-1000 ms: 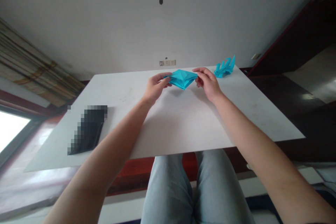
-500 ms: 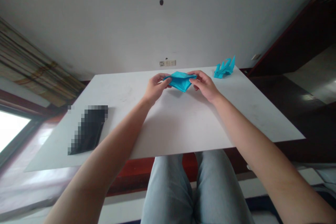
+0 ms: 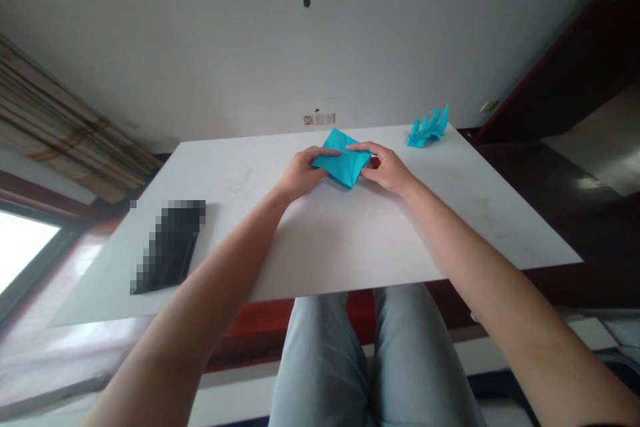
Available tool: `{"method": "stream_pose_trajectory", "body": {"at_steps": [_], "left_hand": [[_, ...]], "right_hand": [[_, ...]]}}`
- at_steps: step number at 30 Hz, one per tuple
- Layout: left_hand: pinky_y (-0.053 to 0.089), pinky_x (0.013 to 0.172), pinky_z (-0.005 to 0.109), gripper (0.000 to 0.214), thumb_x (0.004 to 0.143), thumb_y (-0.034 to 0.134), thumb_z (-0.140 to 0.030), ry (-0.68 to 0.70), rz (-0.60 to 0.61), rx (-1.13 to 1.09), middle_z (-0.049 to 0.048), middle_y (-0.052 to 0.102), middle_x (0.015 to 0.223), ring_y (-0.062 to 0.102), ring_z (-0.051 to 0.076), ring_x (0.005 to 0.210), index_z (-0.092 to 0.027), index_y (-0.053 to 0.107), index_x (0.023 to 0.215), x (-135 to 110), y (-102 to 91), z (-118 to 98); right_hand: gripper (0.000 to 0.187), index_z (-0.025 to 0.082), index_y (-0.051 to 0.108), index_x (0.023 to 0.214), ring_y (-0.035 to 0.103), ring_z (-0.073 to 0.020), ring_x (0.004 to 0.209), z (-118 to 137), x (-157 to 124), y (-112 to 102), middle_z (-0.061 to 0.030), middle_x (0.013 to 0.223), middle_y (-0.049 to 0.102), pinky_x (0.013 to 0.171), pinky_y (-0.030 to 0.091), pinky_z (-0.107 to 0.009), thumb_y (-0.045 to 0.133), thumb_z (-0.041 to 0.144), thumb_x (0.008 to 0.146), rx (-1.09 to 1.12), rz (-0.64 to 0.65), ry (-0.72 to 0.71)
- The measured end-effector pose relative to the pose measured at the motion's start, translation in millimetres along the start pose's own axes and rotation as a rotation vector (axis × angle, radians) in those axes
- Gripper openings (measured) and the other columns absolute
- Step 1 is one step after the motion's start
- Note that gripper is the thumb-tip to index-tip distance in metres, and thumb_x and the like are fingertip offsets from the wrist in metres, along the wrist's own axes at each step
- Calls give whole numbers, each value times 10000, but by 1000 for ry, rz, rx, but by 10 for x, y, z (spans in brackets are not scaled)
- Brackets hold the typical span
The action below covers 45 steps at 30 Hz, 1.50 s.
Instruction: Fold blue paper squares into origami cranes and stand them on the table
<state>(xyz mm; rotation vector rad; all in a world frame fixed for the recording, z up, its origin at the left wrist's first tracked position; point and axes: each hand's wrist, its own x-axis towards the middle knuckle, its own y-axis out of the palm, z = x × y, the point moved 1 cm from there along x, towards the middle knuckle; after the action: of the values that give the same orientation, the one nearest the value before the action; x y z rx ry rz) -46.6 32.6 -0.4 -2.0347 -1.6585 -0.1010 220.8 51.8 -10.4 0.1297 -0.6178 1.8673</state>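
Left hand (image 3: 300, 171) and right hand (image 3: 390, 169) clamp one folded paper (image 3: 346, 165) near far edge of counter (image 3: 325, 253). Far right corner: one paper figure (image 3: 428, 132). Left edge: one black object (image 3: 175, 250).

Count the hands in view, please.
2: the left hand and the right hand, at opposite sides of the blue paper, over the table. Some fingers are partly hidden.

It looks like a home to me. I see a curtain (image 3: 55, 127), sockets (image 3: 319, 119) and a table (image 3: 340, 247).
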Motion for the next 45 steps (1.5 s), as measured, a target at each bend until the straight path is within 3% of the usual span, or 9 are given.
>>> {"method": "stream_pose_trajectory", "body": {"at_steps": [6,11,17,25,29,34,37,45], "left_hand": [[630,893,361,283,717,856,-257,-77,7,-214,69,880,1010,772,227,917,-189,913,986,27,18,31],[631,849,344,306,671,952,-292,-101,-16,-292,56,867,971,766,210,888,-195,883,952,33,43,22],[607,762,294,420,626,1082,-415,-110,-168,-344,38,819,871,716,146,770,-184,806,842,85,32,39],[612,672,270,515,629,1111,-501,-100,-217,-450,37,808,832,722,138,730,-185,797,888,121,-34,-18],[599,649,268,447,661,1081,-442,-27,-208,-449,22,803,828,712,130,705,-201,781,887,120,-48,-32],[637,788,287,293,673,981,-240,-54,-199,-449,18,825,899,753,134,796,-203,790,892,120,-35,14],[634,822,286,234,695,929,-205,-100,-199,-448,23,825,887,753,129,798,-192,806,895,112,-22,30],[632,823,303,157,772,892,-173,-156,-284,-376,34,820,843,760,148,770,-192,791,892,111,-31,20]], "right_hand": [[496,315,881,1302,524,-127,667,53,23,-16,-23,1131,802,587,408,-286,952,402,819,19,-31,-55],[361,276,926,1042,637,-182,803,158,23,-39,-60,1067,789,617,442,-295,980,570,840,-21,-93,-102],[531,252,858,942,515,-140,539,151,34,-55,36,635,619,512,397,-293,996,741,787,74,-217,39],[723,240,779,873,476,-88,483,204,87,-120,28,706,667,459,424,-274,967,918,704,138,-293,26],[672,252,783,913,480,-78,493,160,107,-132,12,801,737,454,430,-260,994,859,719,162,-342,-3],[358,268,810,1008,500,-68,514,79,114,-163,-2,987,830,473,447,-247,948,556,845,161,-389,-14],[233,260,815,1001,505,-61,518,57,108,-184,0,992,837,480,445,-234,875,424,846,166,-402,0],[227,252,777,953,524,-64,499,59,104,-183,0,955,824,460,453,-237,867,403,809,164,-409,15]]}}
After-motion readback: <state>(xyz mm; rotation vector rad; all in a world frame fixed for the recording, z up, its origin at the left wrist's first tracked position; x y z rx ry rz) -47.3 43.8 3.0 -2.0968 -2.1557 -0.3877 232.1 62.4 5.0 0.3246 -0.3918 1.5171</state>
